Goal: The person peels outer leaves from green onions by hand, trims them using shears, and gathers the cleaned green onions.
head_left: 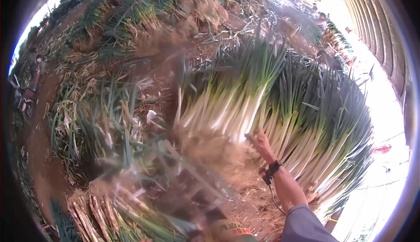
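My right hand (260, 144) reaches into the middle of the view, with a dark band on its wrist. Its fingers look spread beside the white lower stalks of a large bunch of long green onions (236, 102); whether they touch them is hard to tell. Nothing shows in its grasp. Just right of the hand lies another wide row of green onions (310, 124), white stalks toward me and dark green leaves pointing away. Tan, hairy roots (214, 150) spread at the near end of the bunch. My left hand is not visible.
Loose green leaves (98, 115) lie in a heap on the left. More onion bunches (135, 12) cover the ground at the back. Trimmed-looking stalks (94, 218) lie at the lower left. A ribbed curved wall (378, 27) stands on the right. Blurred streaks cover the lower middle.
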The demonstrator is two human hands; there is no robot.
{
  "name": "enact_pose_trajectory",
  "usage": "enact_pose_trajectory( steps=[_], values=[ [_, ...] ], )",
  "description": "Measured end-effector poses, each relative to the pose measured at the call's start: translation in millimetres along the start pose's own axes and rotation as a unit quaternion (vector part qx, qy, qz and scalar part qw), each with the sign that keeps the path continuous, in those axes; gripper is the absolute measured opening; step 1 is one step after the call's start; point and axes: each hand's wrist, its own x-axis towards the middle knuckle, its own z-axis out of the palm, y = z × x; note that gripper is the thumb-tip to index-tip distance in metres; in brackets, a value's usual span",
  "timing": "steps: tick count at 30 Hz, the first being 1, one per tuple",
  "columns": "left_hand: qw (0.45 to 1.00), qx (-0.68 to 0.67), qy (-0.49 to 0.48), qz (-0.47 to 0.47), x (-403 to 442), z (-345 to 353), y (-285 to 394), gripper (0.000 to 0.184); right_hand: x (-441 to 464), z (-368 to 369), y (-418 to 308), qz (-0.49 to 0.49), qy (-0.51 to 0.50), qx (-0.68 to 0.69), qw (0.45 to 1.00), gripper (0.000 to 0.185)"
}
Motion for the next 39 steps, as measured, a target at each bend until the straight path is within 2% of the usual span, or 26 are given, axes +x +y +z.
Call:
enact_pose_trajectory(
  steps=[2,4,8,9,11,15,18,19,21,22,24,25,26,27,29,30,31,33,34,35,39],
  values=[
    [1.000,-0.011,-0.013,-0.021,-8,7,2,0.057,-22,13,19,0.034,-0.084,-0.018,0.996,0.081],
    [0.999,-0.016,-0.019,-0.039,-16,13,5,0.056,-35,33,93,-0.101,-0.120,-0.118,0.981,0.068],
    [0.998,-0.030,-0.023,-0.057,-35,19,3,0.055,-95,49,58,-0.027,-0.174,-0.105,0.979,0.054],
    [0.998,-0.040,-0.017,-0.038,-32,24,-13,0.053,-103,53,59,-0.015,-0.187,-0.112,0.976,0.052],
    [0.998,-0.061,-0.005,0.001,-31,35,-32,0.051,-112,59,57,-0.023,-0.232,-0.138,0.963,0.046],
    [0.998,-0.012,-0.017,-0.060,-52,29,-24,0.047,-129,76,49,-0.048,-0.302,-0.183,0.934,0.038],
    [0.999,0.040,-0.029,-0.023,-41,7,-89,0.051,-150,94,34,-0.092,-0.357,-0.260,0.892,0.035],
    [0.983,0.178,-0.013,0.040,-43,4,-106,0.041,-159,99,30,-0.114,-0.374,-0.289,0.874,0.034],
    [0.946,0.309,-0.031,0.093,-52,-4,-110,0.038,-176,107,49,-0.104,-0.400,-0.223,0.883,0.028],
    [0.946,0.305,-0.060,0.088,-59,-3,-109,0.045,-186,110,48,-0.106,-0.413,-0.229,0.875,0.029],
    [0.956,0.276,-0.002,0.101,-49,15,-149,0.048,-203,107,37,-0.108,-0.429,-0.246,0.862,0.029],
    [0.965,0.243,-0.012,0.098,-45,26,-157,0.049,-213,105,34,-0.096,-0.444,-0.266,0.850,0.029],
    [0.973,0.208,-0.022,0.097,-40,38,-149,0.050,-220,102,31,-0.085,-0.457,-0.288,0.837,0.029],
    [0.986,0.150,-0.056,0.038,-46,43,-107,0.051,-224,101,32,-0.075,-0.469,-0.312,0.823,0.029],
    [0.992,0.068,-0.101,0.041,-48,63,-92,0.053,-237,99,44,-0.064,-0.482,-0.341,0.804,0.029],
    [0.987,0.046,-0.110,0.103,-38,77,-109,0.054,-244,98,52,-0.060,-0.486,-0.355,0.796,0.029],
    [0.985,0.048,-0.130,0.099,-34,87,-111,0.052,-253,91,53,-0.065,-0.469,-0.329,0.817,0.028],
    [0.979,0.049,-0.173,0.093,-28,104,-108,0.049,-268,84,66,0.019,-0.466,-0.297,0.833,0.027],
    [0.978,0.037,-0.168,0.116,-29,108,-109,0.049,-274,80,72,0.061,-0.463,-0.280,0.838,0.026],
    [0.977,0.025,-0.164,0.137,-32,111,-110,0.049,-282,80,77,0.063,-0.447,-0.281,0.847,0.029],
    [0.962,0.040,-0.180,0.200,-29,119,-127,0.050,-296,82,77,0.115,-0.446,-0.311,0.831,0.032]
  ],
)
